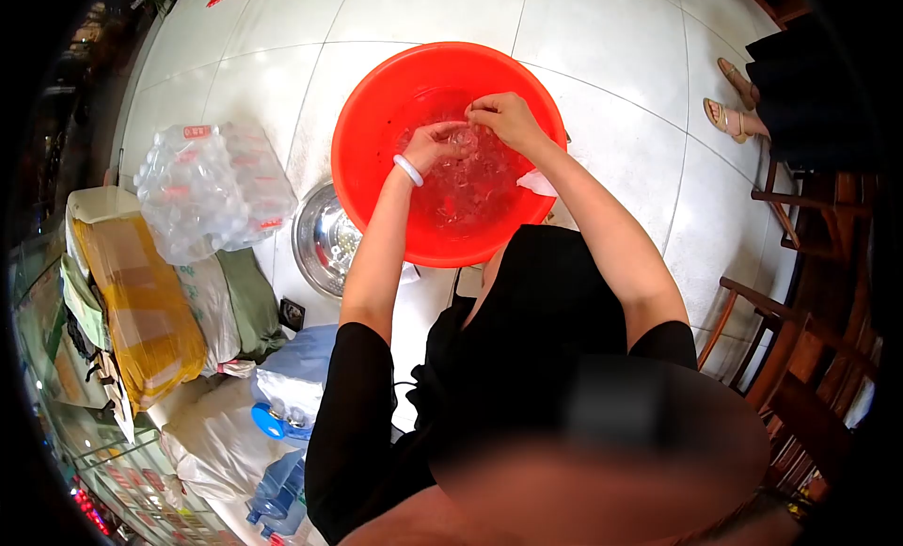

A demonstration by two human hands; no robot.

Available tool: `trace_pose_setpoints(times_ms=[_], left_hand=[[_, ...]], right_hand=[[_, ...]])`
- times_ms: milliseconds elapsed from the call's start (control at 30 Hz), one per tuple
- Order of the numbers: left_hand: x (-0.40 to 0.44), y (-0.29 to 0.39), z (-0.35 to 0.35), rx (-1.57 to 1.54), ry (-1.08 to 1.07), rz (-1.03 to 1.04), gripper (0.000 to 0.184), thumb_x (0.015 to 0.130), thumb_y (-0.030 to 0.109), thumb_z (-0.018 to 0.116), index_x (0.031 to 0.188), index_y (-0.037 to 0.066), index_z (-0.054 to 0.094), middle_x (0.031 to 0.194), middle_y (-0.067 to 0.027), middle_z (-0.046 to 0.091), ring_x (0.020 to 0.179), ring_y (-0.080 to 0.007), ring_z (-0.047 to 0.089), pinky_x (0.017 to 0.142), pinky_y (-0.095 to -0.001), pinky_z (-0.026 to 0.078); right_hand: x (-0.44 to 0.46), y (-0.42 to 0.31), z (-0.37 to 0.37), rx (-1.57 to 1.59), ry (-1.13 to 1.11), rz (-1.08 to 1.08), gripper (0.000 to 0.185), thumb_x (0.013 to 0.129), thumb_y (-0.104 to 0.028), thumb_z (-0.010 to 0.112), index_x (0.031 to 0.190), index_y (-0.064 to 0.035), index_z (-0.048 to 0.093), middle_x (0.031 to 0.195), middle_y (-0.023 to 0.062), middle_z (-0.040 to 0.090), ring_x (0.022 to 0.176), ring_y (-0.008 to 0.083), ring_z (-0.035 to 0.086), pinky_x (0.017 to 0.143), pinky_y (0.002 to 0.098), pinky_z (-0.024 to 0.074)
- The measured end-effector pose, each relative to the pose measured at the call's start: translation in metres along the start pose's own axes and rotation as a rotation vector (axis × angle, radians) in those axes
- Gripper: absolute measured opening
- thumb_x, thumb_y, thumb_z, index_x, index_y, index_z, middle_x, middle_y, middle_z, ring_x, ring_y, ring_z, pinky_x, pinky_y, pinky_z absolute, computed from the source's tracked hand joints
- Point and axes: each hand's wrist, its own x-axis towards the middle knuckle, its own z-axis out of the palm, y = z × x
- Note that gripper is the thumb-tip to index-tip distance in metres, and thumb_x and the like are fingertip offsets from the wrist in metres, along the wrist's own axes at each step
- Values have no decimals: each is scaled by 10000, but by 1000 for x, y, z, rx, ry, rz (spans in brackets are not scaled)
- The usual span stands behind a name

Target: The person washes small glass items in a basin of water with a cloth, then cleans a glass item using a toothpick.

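The clear pieces (461, 200) lie inside the red basin (362, 156), below the right hand (511, 122) and, seemingly nearer, the left hand (434, 148). The right grip is pinched; what it holds, and the left grip's state, I cannot tell.

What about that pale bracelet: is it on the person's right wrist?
No, the pale bracelet circles the wrist of the left hand, and the right hand has none at its wrist.

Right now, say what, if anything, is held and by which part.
Cannot be told: over the red plastic basin, anything the left hand or right hand may pinch shows too indistinctly.
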Motion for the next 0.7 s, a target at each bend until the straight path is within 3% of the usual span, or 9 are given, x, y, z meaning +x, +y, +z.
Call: trace_pose_setpoints(times_ms=[33, 100, 433, 700], left_hand=[[-1, 2, 1, -3, 1, 0, 430, 703, -71, 598, 1120, -22, 501, 979, -117, 593, 854, -178, 598, 734, -274, 500], [-1, 3, 2, -34, -9, 9, 431, 703, -66, 600, 1119, -27, 499, 980, -118, 592, 856, -180, 598, 732, -277, 503], [-6, 13, 7, 23, -17, -17, 379, 715, -28, 611, 1081, -60, 517, 952, -132, 602, 847, -188, 602, 743, -279, 505], [-1, 6, 2, -41, -41, -19, 380, 716, -32, 604, 1080, -83, 506, 947, -134, 600, 836, -190, 604, 746, -280, 503]], right_hand=[[0, 1, 1, -2, -3, 1, 182, 730, -122, 581, 849, 3, 642, 725, 91, 638, 674, 126, 585, 619, 249, 447], [0, 3, 3, -24, -11, -23, 187, 696, -181, 608, 812, -43, 657, 756, 128, 632, 710, 217, 617, 646, 306, 465], [-6, -3, 5, -251, -31, -71, 167, 708, -187, 603, 818, -74, 657, 774, 122, 621, 731, 278, 597, 648, 353, 465], [-5, 1, 5, -391, 31, -298, 122, 709, -146, 576, 772, -67, 644, 767, 101, 610, 740, 282, 577, 629, 384, 452]])
